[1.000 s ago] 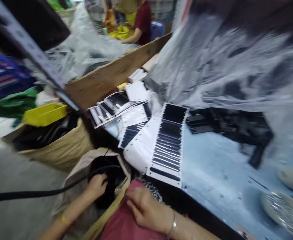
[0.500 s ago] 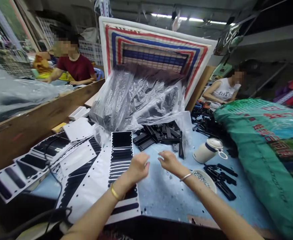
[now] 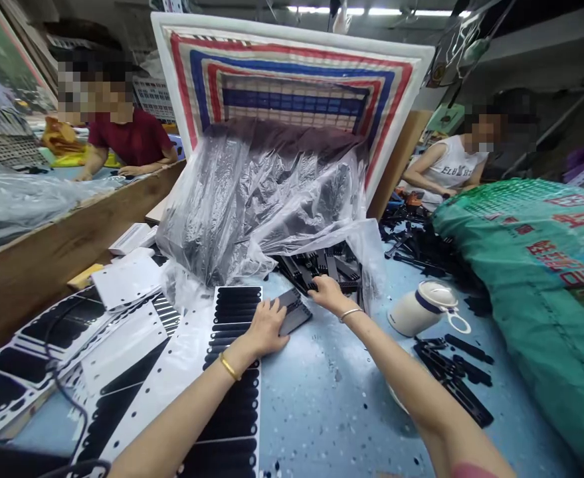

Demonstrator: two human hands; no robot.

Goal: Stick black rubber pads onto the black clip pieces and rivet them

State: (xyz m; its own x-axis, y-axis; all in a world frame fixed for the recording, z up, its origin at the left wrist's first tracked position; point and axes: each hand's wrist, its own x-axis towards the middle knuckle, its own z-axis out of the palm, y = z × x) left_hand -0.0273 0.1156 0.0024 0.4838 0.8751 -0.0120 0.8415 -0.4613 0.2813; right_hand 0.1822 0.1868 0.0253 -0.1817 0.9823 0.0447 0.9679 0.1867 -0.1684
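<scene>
My left hand [image 3: 268, 326] is closed over the near end of some flat dark grey plastic strips [image 3: 295, 315], which lie side by side on the table. My right hand [image 3: 327, 292] pinches at a black plastic part on the near edge of a pile of black plastic parts [image 3: 347, 267]; its fingertips partly hide what they grip. The pile spills from under a clear plastic bag [image 3: 292, 199]. Left of my left hand, a white sheet of black adhesive strips [image 3: 234, 385] runs toward me, partly under my forearm.
More strip sheets [image 3: 137, 358] cover the left side, by a wooden board [image 3: 72, 232]. A white mug [image 3: 416, 309], loose black parts [image 3: 454, 382] and a green sack [image 3: 535, 279] stand right. My right forearm mostly hides a bowl. Two people sit beyond.
Both hands have come down from above the table. My left hand has closed on the grey plastic strips, and my right has reached the pile. The view has shifted.
</scene>
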